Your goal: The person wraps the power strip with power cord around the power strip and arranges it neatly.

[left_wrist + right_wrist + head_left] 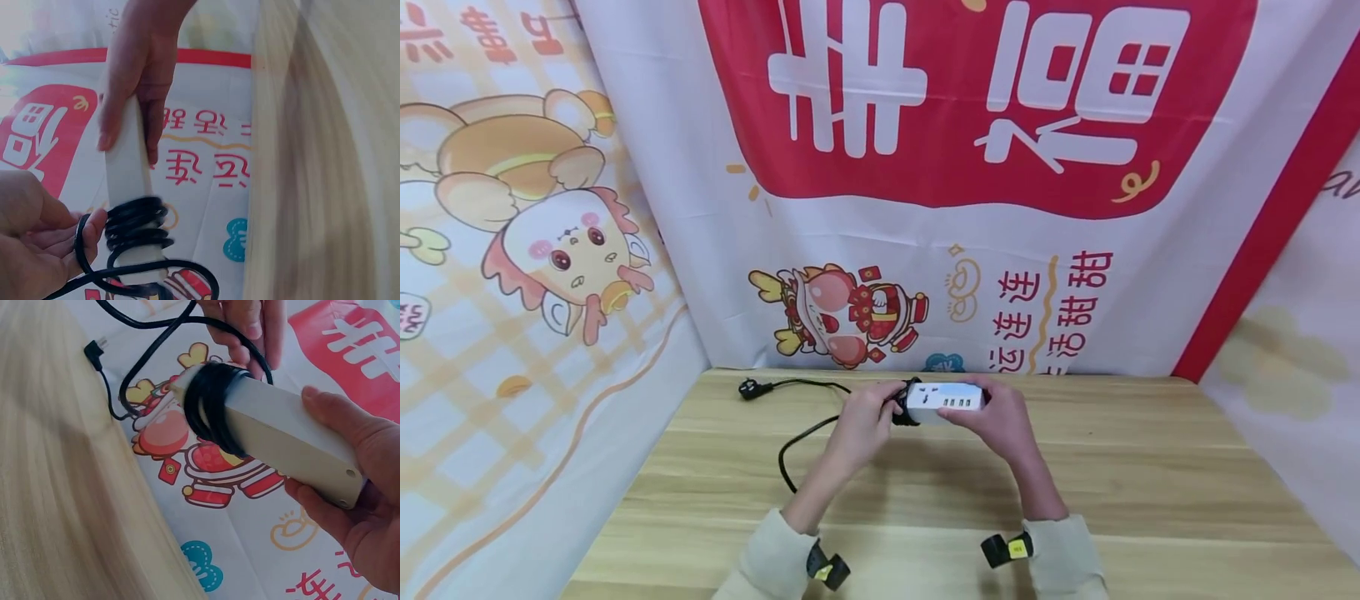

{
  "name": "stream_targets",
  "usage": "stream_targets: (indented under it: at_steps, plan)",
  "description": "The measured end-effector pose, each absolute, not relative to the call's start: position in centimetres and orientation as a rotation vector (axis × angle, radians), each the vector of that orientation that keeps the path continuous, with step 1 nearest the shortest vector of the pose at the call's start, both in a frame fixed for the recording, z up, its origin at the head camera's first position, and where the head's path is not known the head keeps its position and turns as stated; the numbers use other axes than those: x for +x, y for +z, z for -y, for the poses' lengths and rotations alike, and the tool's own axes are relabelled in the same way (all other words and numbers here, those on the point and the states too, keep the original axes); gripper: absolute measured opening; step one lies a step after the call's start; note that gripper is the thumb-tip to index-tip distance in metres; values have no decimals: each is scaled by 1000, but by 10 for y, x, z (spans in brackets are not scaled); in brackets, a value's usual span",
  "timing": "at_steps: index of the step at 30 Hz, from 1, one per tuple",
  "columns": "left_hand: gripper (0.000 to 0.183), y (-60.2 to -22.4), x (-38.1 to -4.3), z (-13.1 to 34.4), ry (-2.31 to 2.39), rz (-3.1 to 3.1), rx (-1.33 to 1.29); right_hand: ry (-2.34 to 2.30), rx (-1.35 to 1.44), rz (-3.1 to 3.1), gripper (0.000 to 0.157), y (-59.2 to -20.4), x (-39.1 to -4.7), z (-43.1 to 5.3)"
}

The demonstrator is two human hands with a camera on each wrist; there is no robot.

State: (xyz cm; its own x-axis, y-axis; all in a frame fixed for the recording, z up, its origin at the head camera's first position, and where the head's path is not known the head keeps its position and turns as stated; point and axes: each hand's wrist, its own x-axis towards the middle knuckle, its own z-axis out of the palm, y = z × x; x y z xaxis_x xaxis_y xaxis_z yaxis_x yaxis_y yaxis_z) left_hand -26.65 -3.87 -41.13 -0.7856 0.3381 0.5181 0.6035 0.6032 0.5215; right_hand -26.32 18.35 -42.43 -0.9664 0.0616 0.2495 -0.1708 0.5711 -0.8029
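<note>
A white power strip [946,397] with sockets and USB ports is held up over the far part of the table. My right hand [1002,414] grips its right end, thumb on one face and fingers on the other, as the right wrist view shows. Several turns of black cord [215,406] wrap around the strip's other end. Beside those turns, my left hand [53,234] pinches the cord between thumb and fingers. From there a loose length of cord [790,454] loops down to the left, and the plug [749,388] lies near the table's back left corner.
The wooden table [1150,467] meets a printed cloth backdrop [865,225] at its back edge. Another patterned cloth [535,333] hangs along the left side. Each wrist wears a small black camera [996,550].
</note>
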Motion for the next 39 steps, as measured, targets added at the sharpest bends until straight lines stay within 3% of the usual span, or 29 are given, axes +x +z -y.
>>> stream_targets:
  at_steps: [9, 17, 25, 39]
  plan:
    - [21, -424, -250, 34, -1092, 2479, -735, 1239, -9, 2431, 58, -422, -263, -183]
    - [12, -435, -241, 39, -1779, 2640, -785, 1365, -43, 2340, 54, -421, -265, -185]
    - [19, -445, -240, 34, -2293, 2514, -1049, 1674, -226, 2239, 60, -416, -261, -200]
    - [22, -464, -255, 30, -2206, 2526, -1056, 2025, -117, 2132, 46, -396, -251, -191]
